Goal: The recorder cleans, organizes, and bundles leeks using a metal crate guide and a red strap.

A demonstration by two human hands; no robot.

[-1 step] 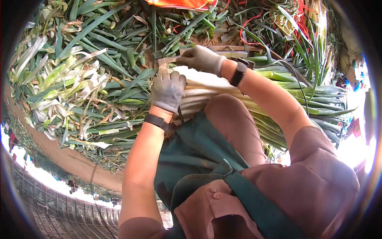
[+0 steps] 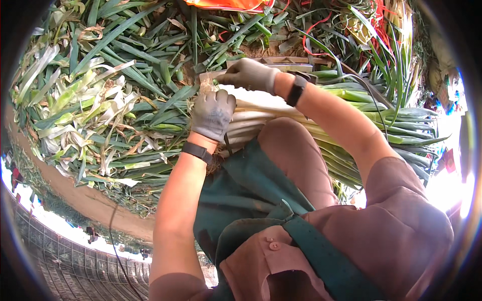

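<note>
Nothing has moved vs. the earlier frame: both hands stay where they were on the leek bundle.

Left hand (image 2: pixel 213 114), grey glove w/ black wrist strap, is curled tight around the root end of a bundle of leeks (image 2: pixel 261 118); pale roots poke out just above its knuckles. Right hand (image 2: pixel 249 75), same glove, black wristband, lies just above & right of the left, fingers closed over the bundle's top edge. Can't tell what, if anything, it pinches. The bundle's white stalks run right from the hands, across the person's lap & green apron (image 2: pixel 241 200), turning into green tops (image 2: pixel 401 125) beyond the right forearm.

Left of & above both hands: a deep heap of cut green leaves & trimmings (image 2: pixel 100 95) on the ground. An orange container (image 2: pixel 228 4) sits above the hands, cut off by the frame's top; contents hidden. Red cords (image 2: pixel 376 20) upper right of the right hand, tangled, hard to make out. Frame's rim is dark & warped.
</note>
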